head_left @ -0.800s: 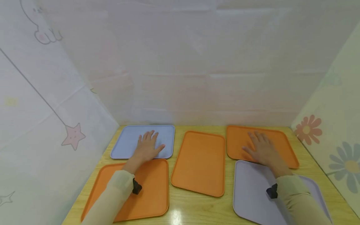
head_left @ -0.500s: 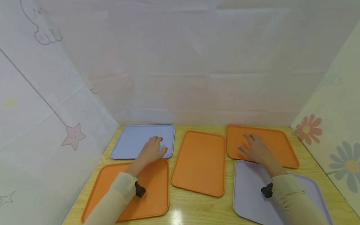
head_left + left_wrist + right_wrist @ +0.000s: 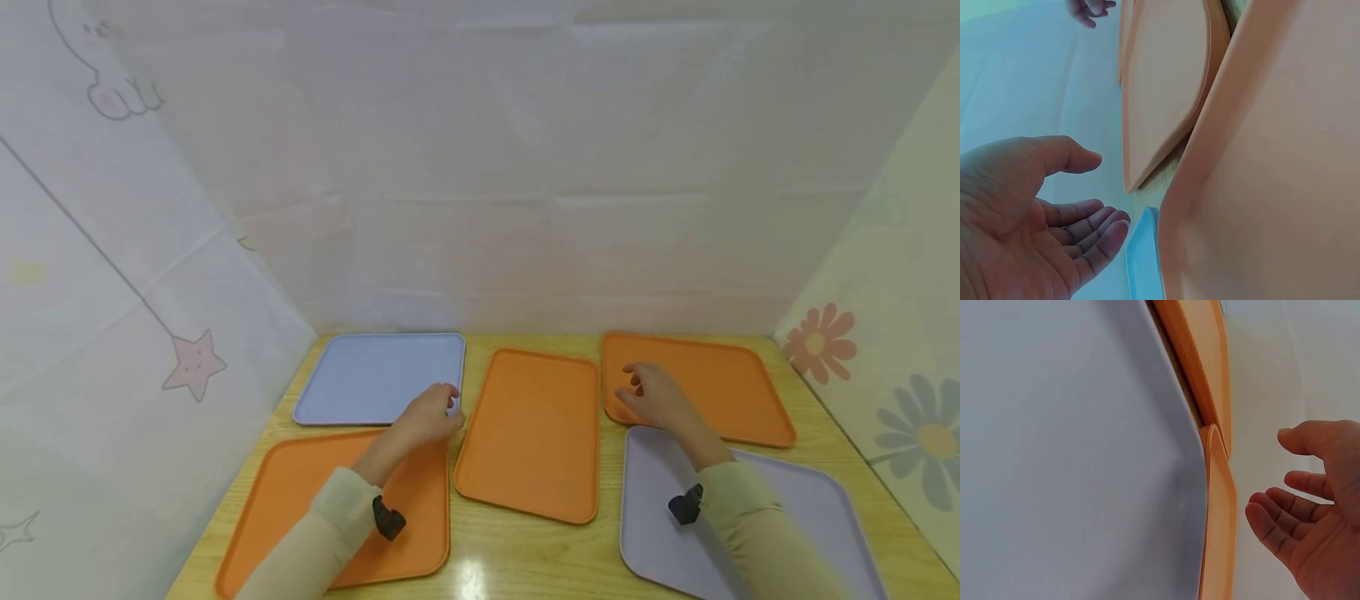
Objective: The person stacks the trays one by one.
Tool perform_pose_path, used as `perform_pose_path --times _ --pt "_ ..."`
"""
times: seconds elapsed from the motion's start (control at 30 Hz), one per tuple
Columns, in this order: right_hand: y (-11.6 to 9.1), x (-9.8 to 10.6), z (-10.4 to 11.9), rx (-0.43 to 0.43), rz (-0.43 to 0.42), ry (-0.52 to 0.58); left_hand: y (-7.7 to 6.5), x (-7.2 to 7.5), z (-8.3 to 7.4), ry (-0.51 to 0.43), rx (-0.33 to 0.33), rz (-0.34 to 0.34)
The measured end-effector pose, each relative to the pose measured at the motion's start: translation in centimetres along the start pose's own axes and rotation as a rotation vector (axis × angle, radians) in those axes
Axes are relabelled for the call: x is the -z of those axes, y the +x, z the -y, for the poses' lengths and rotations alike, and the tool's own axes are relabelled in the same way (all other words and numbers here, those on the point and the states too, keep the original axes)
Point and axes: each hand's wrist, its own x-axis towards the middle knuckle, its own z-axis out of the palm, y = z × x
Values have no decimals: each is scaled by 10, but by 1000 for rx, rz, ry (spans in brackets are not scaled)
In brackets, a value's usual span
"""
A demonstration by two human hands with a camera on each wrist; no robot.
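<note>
My left hand (image 3: 426, 417) hangs over the near right corner of the blue tray (image 3: 375, 375) and the front left orange tray (image 3: 337, 500), fingers loosely bent. In the left wrist view nothing lies between its thumb and fingers (image 3: 1094, 250). Over the left part of the back right orange tray (image 3: 712, 387) is my right hand (image 3: 658, 400), its fingers also bent and holding nothing. The right wrist view shows its thumb apart from the fingers (image 3: 1272, 531). Between the two hands lies the middle orange tray (image 3: 528, 433), turned lengthwise.
A lilac tray (image 3: 667, 533) lies under my right forearm, close to the back right orange tray. All the trays rest on a light wooden table (image 3: 517, 558). Pale printed sheets (image 3: 525, 167) stand behind the table and along both sides.
Both hands have moved inward and toward me, the left from over the blue tray, the right leftward over its orange tray. Their spread fingers have bent. The trays stay put.
</note>
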Motion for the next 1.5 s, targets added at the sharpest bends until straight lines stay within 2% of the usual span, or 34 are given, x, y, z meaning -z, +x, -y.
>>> perform_pose_path --times 0.17,0.3,0.4,0.57,0.83,0.97,1.1,1.23,1.33,1.5 --pt "7 -9 8 -10 -4 42 -1 -5 -4 -39 4 59" --pt "11 -14 14 -10 11 59 -3 -8 -8 -36 12 104" --pt "14 -17 18 -16 52 51 -3 -12 -9 -6 31 128" --pt "18 -23 22 -79 140 18 -5 -18 -12 58 42 161" --pt "24 -31 26 -171 221 -8 -11 -24 -15 103 49 187" --pt "28 -34 26 -166 231 -79 -12 -25 -16 136 53 177" --pt "34 -35 28 -170 232 -93 -13 -25 -20 158 61 175" --pt "39 -36 30 -180 224 -59 -17 -26 -25 133 87 182" --pt "43 -38 30 -198 226 -28 -21 -28 -28 77 105 194" --pt "47 -38 29 -234 224 1 -25 -36 -30 36 116 202"
